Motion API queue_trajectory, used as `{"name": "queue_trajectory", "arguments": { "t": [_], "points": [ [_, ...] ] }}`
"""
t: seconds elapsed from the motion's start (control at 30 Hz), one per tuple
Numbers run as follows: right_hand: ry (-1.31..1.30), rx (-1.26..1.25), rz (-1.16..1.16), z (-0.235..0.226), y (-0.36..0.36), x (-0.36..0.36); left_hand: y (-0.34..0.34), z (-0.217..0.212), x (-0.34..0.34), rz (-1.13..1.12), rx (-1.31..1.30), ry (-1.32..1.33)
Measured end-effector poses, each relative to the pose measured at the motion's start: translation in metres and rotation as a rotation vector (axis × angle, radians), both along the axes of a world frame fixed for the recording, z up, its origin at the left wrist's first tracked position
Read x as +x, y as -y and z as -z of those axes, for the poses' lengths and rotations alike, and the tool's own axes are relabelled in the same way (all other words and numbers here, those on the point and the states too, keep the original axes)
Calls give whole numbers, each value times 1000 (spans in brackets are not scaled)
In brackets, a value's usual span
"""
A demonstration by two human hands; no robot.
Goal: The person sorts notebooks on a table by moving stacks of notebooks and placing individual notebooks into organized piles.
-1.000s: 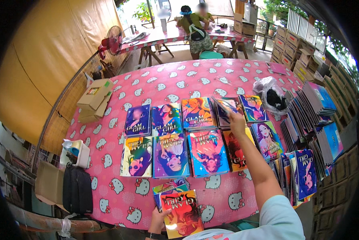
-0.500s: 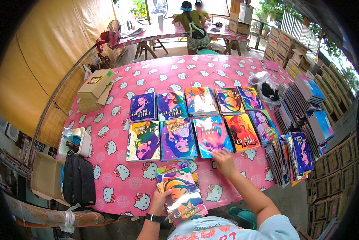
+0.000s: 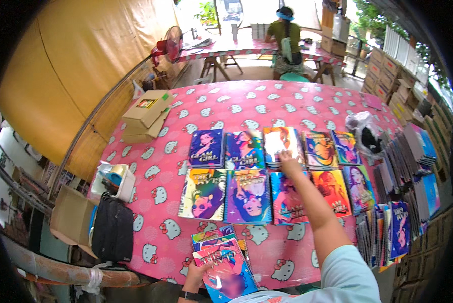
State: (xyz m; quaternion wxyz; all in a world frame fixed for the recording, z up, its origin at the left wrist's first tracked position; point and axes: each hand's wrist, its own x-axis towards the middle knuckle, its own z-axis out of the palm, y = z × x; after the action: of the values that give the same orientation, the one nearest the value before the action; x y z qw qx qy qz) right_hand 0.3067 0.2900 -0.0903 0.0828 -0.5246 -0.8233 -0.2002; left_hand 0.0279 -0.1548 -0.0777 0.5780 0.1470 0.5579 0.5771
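The work in hand looks like laying notebooks out in rows on the pink cat-print tablecloth [image 3: 267, 106]. The right hand [image 3: 288, 164] is stretched forward, its fingertips resting on the lower edge of the middle notebook [image 3: 279, 144] of the far row; that cover is washed out by glare. Whether the fingers pinch it or only press on it I cannot tell. The left hand [image 3: 196, 276] grips a fanned stack of spiral notebooks [image 3: 221, 262] at the table's near edge, fingers curled around its left side.

Just beyond and beside the right fingertips the far row holds 5 notebooks; under the forearm the near row [image 3: 246, 196] holds 5 more, edges touching. Upright bundles of notebooks [image 3: 388, 232] stand to the right of that arm, with a crumpled plastic bag [image 3: 365, 134] past them.

As a judgement, the placing step is at its end: the next move calls for freeing the fingers without skewing the cover, then taking the top notebook from the stack in the left hand.
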Motion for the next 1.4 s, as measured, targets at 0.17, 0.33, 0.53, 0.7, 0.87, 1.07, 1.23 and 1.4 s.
{"name": "queue_trajectory", "arguments": {
  "t": [0.17, 0.33, 0.53, 0.7, 0.87, 1.07, 1.23, 1.4],
  "points": [
    [-563, 30, -377, -65, 45, -44, 42, 8, -24, -132, -9, 242],
    [-411, -1146, -696, -163, 217, -68, 25, 30, -26, -212, -49, 298],
    [-233, -239, -591, -39, 232, -80, 22, 21, -31, 14, 42, 19],
    [-644, -371, -684, -100, 268, -76, 29, -1, -32, -86, 66, 365],
    [-735, -585, -700, -120, 303, -73, 16, 8, -41, 264, -121, -445],
    [-915, -434, -710, -138, 300, -75, 50, 13, -37, 43, 13, 27],
    [-363, -1105, -994, -113, 332, -84, 40, -17, -34, 45, 5, 391],
    [-462, -289, -625, -80, 126, -134, 38, -7, -22, 57, -52, -106]
  ]
}}
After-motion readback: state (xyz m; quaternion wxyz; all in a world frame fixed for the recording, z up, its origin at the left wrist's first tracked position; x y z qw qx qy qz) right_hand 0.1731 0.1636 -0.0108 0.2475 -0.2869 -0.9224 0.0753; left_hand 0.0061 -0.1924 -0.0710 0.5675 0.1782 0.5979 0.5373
